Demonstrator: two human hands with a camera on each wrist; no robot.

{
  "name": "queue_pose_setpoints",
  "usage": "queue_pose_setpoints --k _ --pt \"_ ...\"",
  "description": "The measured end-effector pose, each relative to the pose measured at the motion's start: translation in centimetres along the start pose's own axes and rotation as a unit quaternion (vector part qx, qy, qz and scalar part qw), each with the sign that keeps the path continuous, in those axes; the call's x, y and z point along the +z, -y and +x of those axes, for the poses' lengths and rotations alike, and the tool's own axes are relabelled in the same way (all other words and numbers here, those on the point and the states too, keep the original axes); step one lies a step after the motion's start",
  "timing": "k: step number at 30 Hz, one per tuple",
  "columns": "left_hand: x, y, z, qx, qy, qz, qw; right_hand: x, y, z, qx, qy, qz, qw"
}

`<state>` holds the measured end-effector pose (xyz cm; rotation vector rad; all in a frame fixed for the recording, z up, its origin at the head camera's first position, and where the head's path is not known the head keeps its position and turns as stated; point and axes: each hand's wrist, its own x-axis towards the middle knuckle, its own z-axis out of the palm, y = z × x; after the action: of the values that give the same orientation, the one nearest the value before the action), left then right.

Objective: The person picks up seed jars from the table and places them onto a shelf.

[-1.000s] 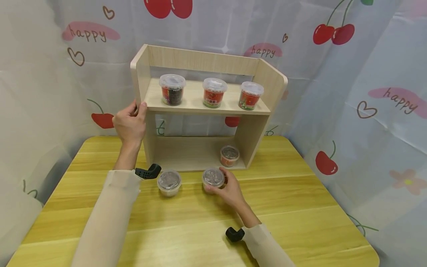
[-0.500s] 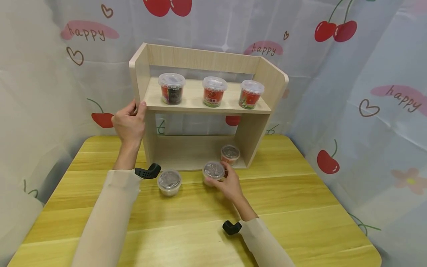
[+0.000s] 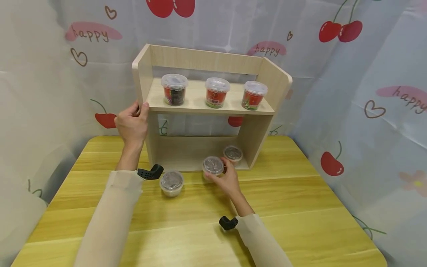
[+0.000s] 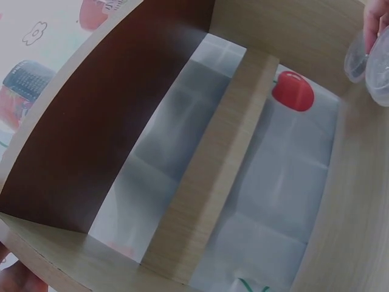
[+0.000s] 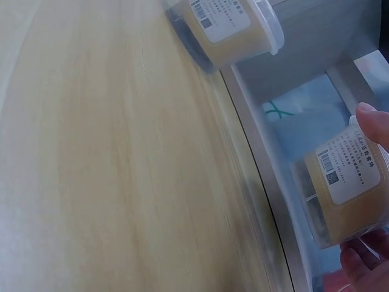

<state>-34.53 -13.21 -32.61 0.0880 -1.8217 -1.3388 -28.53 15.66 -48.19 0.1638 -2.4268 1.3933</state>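
Note:
My left hand (image 3: 132,124) grips the front edge of the small wooden shelf (image 3: 213,110) at its left side, by the upper board. With my right hand (image 3: 228,181) I hold a small clear-lidded plastic tub (image 3: 213,165) between thumb and fingers, at the front edge of the lower board. In the right wrist view this tub (image 5: 349,176) bears a printed white label. A similar tub (image 3: 232,153) stands at the right end of the lower board, partly behind my right fingers. Another lidded tub (image 3: 171,183) sits on the table before the shelf, left of my right hand.
Three red-labelled tubs stand on the upper board: a left one (image 3: 175,89), a middle one (image 3: 217,92) and a right one (image 3: 254,95). The shelf rests on a yellow wooden table (image 3: 186,237). Behind hangs a cherry-printed curtain (image 3: 213,29).
My right hand has carried its tub forward from the table to the lower board's front edge. My left hand keeps its grip on the shelf.

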Motion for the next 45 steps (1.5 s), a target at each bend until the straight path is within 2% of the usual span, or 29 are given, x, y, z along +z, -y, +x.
queue_pose_setpoints --k 5,14,29,45 --pt "0.0 0.0 0.0 0.005 -0.007 0.005 1.0 0.4 0.0 0.5 -0.003 -0.007 -0.005 1.0" --pt "-0.2 0.0 0.0 -0.008 0.001 -0.004 1.0 1.1 0.3 1.2 0.016 -0.018 0.024 0.999" --pt "0.0 0.1 -0.2 0.003 -0.009 0.015 0.9998 2.5 -0.2 2.2 0.022 -0.03 0.036 0.999" --pt "0.0 0.1 -0.1 0.02 -0.006 0.01 0.9997 3.7 -0.5 3.5 0.005 -0.039 0.01 0.999"
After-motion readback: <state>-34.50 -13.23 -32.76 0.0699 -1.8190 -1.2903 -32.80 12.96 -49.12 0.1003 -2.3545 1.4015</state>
